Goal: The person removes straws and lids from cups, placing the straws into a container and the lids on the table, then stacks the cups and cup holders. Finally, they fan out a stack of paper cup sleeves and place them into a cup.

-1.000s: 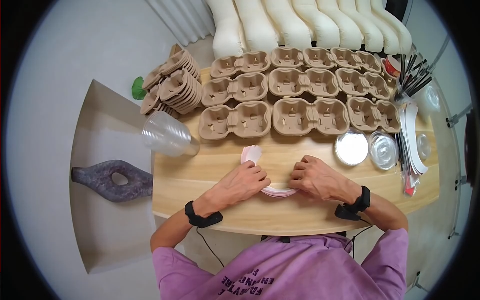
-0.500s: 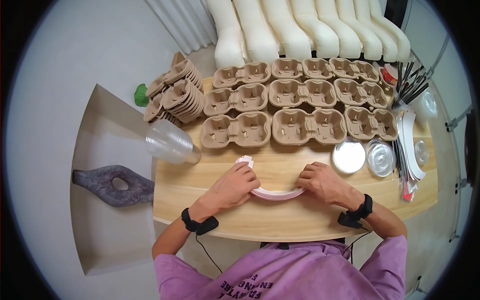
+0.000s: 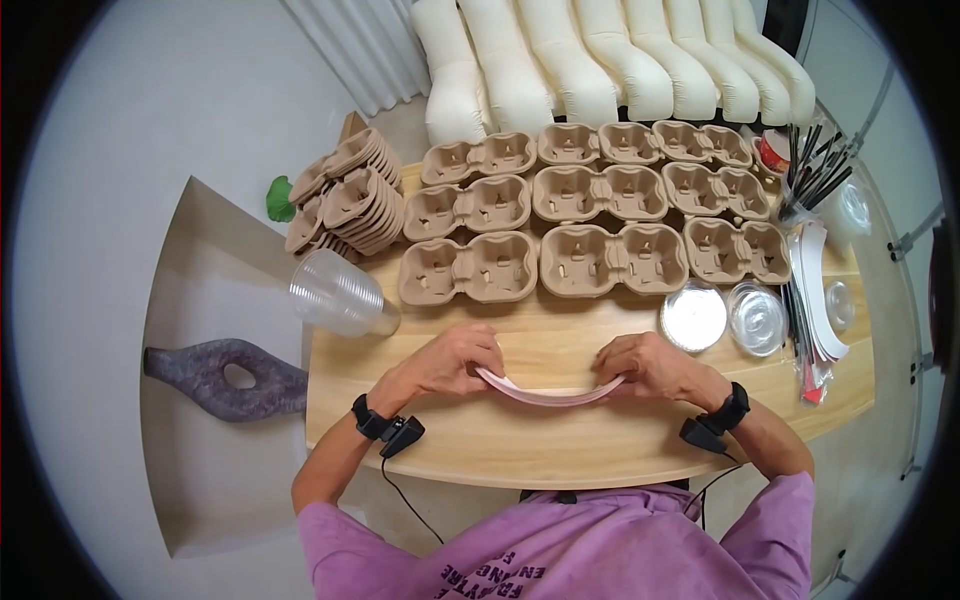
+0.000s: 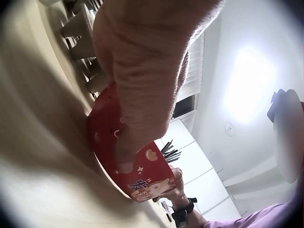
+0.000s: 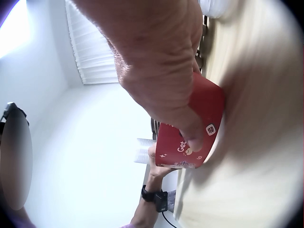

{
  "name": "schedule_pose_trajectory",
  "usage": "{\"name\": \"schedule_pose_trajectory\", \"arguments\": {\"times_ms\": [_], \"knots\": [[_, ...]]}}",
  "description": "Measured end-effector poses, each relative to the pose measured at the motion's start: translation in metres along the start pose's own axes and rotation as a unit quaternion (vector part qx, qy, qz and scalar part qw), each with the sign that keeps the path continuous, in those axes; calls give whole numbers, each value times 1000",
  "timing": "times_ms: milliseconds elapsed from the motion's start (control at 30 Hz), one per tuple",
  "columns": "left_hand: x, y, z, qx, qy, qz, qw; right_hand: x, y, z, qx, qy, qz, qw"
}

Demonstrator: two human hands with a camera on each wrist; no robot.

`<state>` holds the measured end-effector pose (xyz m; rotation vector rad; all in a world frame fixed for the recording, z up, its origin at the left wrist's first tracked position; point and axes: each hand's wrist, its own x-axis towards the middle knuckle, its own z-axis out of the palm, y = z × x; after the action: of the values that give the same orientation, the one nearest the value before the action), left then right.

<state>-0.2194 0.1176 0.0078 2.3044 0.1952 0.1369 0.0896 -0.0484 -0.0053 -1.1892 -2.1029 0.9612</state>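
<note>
Between my two hands stretches a curved paper cup sleeve (image 3: 550, 398), seen from above as a thin, pale, pinkish arc just over the table. Its printed side shows red in the left wrist view, with small cartoon drawings, and in the right wrist view, with lettering and a small square code. My left hand (image 3: 455, 362) pinches one end, its thumb pressed flat along the red face. At the other end my right hand (image 3: 655, 368) grips it the same way, thumb on the print. How many sleeves lie together is hidden by the fingers.
Rows of brown pulp cup carriers (image 3: 468, 268) fill the far side of the table (image 3: 480, 450). Stacked carriers (image 3: 365, 210) and nested clear cups (image 3: 335, 290) stand left. Clear lids (image 3: 693, 318), bagged white curved sleeves (image 3: 818, 290) and black straws (image 3: 820, 175) are at right.
My left hand has shifted left to the end of the sleeves, and the fanned end that stuck out beyond it no longer shows. The hands are farther apart, the right slightly rightward.
</note>
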Motion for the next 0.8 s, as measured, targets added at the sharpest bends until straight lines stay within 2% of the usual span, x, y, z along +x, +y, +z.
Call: {"name": "schedule_pose_trajectory", "arguments": {"times_ms": [233, 300, 433, 500, 633, 800], "knots": [[-2, -6, 13, -109, 49, -19, 993, 1, -2, -1, 27, 10, -1, 1000], [0, 1, 16, -146, 40, -15, 988, 5, -12, -2, 69, 2, 53, 996], [3, 14, 20, -132, 31, -47, 990, 12, -18, 2, 59, 10, 22, 998], [4, 11, 18, -101, -4, 3, 995, 13, -15, 4, 35, -6, -10, 999], [-3, 8, 12, -76, -26, 4, 997, 10, -8, 4, 14, -18, 0, 1000], [-16, 19, -4, -20, 39, -51, 998, 10, -8, 6, -8, 27, 4, 1000]]}}
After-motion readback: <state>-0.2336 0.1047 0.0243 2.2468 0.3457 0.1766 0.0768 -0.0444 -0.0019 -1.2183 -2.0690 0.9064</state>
